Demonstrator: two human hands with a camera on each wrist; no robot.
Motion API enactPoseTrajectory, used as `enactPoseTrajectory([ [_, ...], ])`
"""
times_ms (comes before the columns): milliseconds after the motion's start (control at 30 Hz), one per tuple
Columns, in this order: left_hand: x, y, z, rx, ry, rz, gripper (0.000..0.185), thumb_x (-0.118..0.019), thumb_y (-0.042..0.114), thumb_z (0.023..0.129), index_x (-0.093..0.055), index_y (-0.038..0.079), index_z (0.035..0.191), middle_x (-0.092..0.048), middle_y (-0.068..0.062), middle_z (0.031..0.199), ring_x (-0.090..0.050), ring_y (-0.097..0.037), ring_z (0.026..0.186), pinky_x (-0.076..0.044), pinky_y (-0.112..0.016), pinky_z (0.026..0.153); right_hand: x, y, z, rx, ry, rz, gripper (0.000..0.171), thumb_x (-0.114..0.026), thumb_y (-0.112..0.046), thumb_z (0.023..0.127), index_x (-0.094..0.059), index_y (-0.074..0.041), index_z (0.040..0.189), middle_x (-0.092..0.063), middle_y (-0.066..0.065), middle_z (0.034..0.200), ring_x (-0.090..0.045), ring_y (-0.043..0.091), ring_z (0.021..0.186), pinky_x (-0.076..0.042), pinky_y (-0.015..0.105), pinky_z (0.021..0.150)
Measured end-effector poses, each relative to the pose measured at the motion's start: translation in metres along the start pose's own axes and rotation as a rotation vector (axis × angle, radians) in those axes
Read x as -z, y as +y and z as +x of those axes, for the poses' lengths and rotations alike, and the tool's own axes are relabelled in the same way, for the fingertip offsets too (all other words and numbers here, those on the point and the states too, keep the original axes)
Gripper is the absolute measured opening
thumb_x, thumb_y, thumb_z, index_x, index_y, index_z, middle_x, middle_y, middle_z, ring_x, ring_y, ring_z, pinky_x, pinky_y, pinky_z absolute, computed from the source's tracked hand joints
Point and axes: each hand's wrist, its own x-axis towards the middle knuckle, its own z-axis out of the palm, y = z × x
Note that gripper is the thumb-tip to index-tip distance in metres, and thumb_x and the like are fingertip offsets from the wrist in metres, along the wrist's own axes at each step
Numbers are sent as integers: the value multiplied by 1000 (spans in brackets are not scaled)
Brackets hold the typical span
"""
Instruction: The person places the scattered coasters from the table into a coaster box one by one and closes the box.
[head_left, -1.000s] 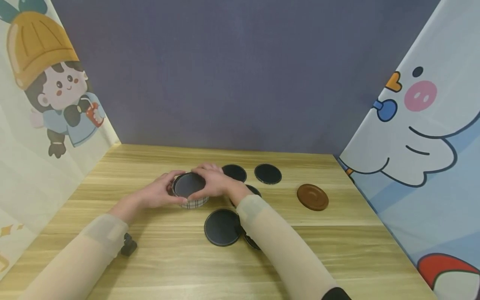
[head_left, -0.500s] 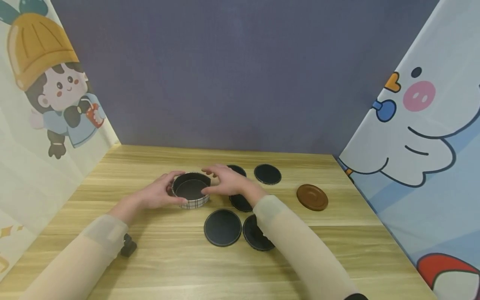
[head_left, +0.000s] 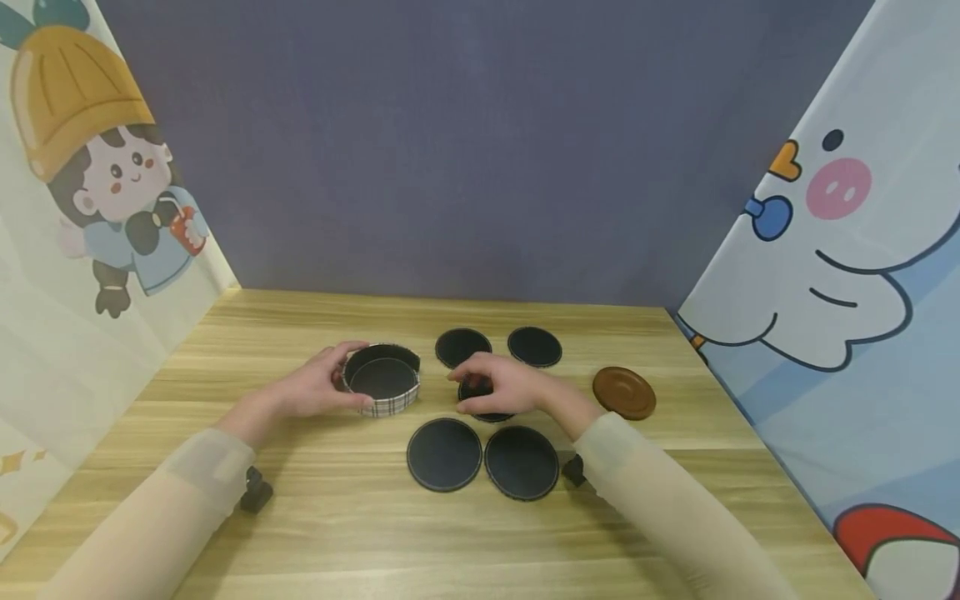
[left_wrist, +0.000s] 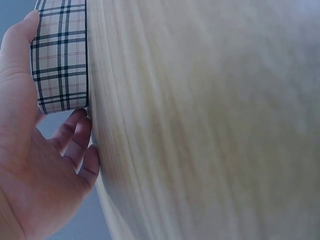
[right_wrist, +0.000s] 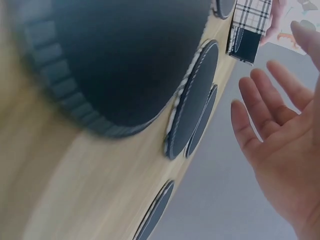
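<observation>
Booth (head_left: 450, 150) with cartoon-printed side walls (head_left: 855, 275)

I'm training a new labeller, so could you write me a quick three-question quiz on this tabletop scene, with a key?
1. Multiple choice: what does the left hand grip?
A) a spoon
B) a round plaid holder
C) a cup

2. True or false: the right hand is holding nothing.

3. Count: in the head view, how many black discs lie on the table outside the holder?

Key:
1. B, with the thumb and fingers around its wall.
2. True; in the right wrist view it shows apart from the discs.
3. Five, one of them partly hidden by the right hand.
</observation>
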Motion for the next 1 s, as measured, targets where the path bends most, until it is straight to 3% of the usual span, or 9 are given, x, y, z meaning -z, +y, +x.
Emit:
enactPoseTrajectory([
  [300,0,-1,-1,-7,5,3,112,-93,45,87,-29,11,172,-47,-34,150,-59,-48,129,-52,-70,110,-5,6,-48,3,-12,-4,53,-78,-39,102,-68,-16,148,-66,4,142,-66,24,123,-60,41,102],
  [500,0,-3,1,-9,-3,2,111,-92,46,88,-28,12,172,-47,-34,151,-58,-49,131,-51,-70,111,-9,9,-72,-12,-56,39,56,-81,-43,100,-67,-16,148,-64,3,144,-64,26,133,-56,46,114],
  [733,0,-3,2,-8,-5,1,111,-92,47,88,-28,13,172,-46,-35,153,-57,-51,132,-50,-72,112,-15,13,-91,-46,-87,-77,73,-86,-55,92,-61,-26,154,-58,-3,149,-54,22,139,-51,49,115],
  [1000,0,-1,1,1,-1,5,111,-92,47,88,-29,13,172,-46,-35,153,-57,-51,131,-51,-73,110,-22,18,-104,-65,-73,-108,95,-95,-57,79,-56,-26,159,-51,2,154,-47,28,144,-47,52,117],
])
